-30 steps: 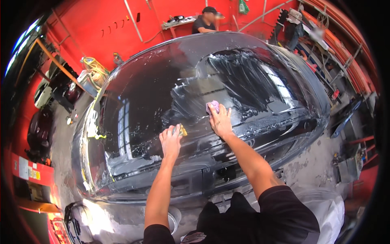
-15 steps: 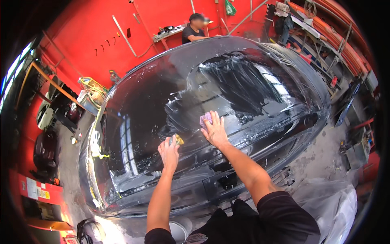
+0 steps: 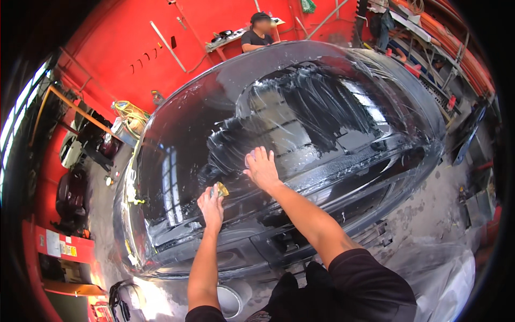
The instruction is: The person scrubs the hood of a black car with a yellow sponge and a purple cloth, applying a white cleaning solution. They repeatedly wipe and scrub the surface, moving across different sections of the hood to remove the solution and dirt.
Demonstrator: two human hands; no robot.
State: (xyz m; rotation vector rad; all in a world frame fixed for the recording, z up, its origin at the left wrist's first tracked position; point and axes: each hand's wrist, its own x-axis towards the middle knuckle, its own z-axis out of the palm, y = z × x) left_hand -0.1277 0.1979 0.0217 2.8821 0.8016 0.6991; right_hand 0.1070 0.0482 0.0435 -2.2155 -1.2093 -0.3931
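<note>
A dark, glossy car roof (image 3: 193, 139) fills the middle of the view, wet and streaked with whitish residue. My right hand (image 3: 263, 170) presses on it with fingers over a crumpled purple cloth (image 3: 249, 158), mostly hidden beneath them. To the left and nearer me, my left hand (image 3: 211, 204) grips a small yellow sponge (image 3: 222, 189) with a greyish side, held just at or above the roof's near part. Whether the sponge touches the surface I cannot tell.
Across the car is another person (image 3: 257, 35) in dark clothes. A white bucket (image 3: 229, 300) stands by my legs. Plastic sheeting (image 3: 440, 279) hangs at the lower right. Coiled hoses (image 3: 131, 117) lie left of the car, and metal racks (image 3: 429, 48) line the far right.
My right hand has slid left across the roof with the purple cloth, now more covered by the fingers. My left hand has shifted slightly left with the sponge. The whole view has moved a little.
</note>
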